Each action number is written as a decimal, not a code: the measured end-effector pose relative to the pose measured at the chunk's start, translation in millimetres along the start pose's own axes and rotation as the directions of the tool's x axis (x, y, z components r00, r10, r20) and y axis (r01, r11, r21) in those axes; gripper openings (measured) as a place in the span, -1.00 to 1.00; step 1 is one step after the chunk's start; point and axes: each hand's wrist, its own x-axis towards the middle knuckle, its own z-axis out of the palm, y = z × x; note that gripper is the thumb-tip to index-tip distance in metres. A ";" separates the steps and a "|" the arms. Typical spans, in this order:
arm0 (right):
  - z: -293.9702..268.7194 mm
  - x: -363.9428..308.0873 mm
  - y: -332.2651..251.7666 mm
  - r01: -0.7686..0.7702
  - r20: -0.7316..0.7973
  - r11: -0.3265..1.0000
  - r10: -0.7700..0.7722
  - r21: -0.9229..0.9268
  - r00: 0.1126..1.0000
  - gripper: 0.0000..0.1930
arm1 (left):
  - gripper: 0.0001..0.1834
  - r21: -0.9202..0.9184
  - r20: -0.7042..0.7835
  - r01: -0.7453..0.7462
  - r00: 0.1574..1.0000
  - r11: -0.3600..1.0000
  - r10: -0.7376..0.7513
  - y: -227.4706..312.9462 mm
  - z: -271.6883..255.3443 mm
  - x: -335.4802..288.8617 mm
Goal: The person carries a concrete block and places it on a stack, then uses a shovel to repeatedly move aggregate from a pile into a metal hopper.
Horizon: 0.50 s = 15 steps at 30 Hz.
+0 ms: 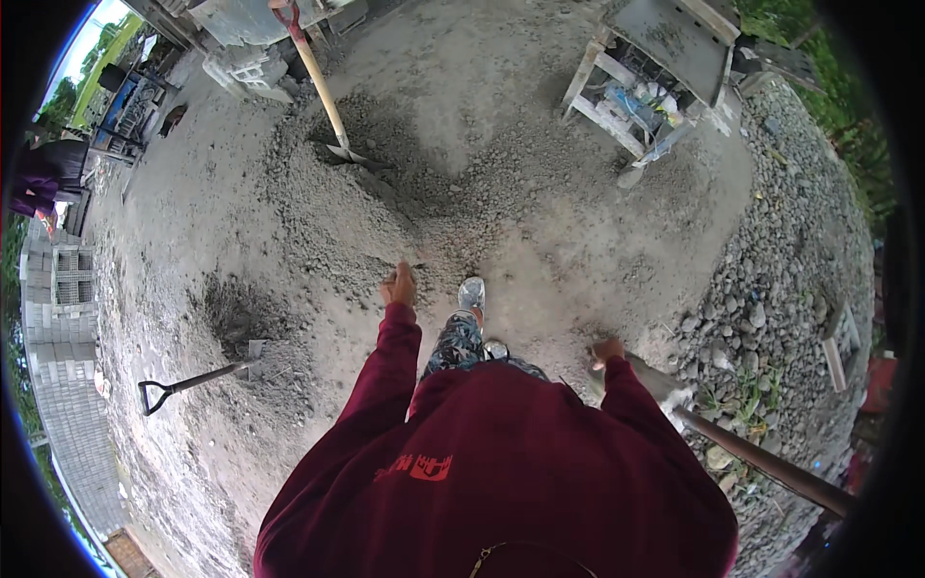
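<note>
My left hand hangs ahead of my body above the gravelly ground, its fingers loosely bent and apart. I see nothing held in it. Low on my right, my right hand is open, with the thumb apart from the bent fingers. Close beside that hand lies a grey shovel blade, joined to a long brown handle; a gap between hand and blade is hard to make out. Farther ahead, a shovel with a wooden shaft and red grip stands with its blade in the grey gravel pile.
A short shovel with a black D-shaped grip lies at the left. Concrete blocks are stacked along the left edge. A wooden-legged stand is at the far right. Loose stones cover the right side. My shoe points ahead.
</note>
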 end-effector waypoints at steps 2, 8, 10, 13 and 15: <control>2.0 4.0 -59.7 0.138 -0.192 0.983 -0.114 0.117 0.975 -0.56 | -0.48 0.605 -0.422 0.017 0.855 0.796 0.302 -30.5 -129.9 47.7; 88.2 -65.3 -14.2 -0.351 0.378 -0.142 0.414 0.926 0.828 -0.66 | -0.68 0.284 -0.519 0.562 0.771 0.777 -0.368 -63.1 -128.5 59.6; 26.8 -32.9 -22.5 -0.345 0.450 -0.334 0.323 0.877 0.832 -0.65 | -0.75 0.283 -0.350 0.517 0.840 0.808 -0.415 -44.8 -141.7 70.1; -55.0 8.0 0.6 -0.269 0.405 -0.405 0.302 0.874 0.863 -0.63 | -0.72 0.318 -0.107 0.432 0.901 0.844 -0.421 -19.2 -86.0 91.0; -103.6 35.4 22.4 -0.208 0.339 -0.392 0.302 0.896 0.891 -0.62 | -0.69 0.291 -0.019 0.363 0.927 0.885 -0.373 2.4 -37.7 96.9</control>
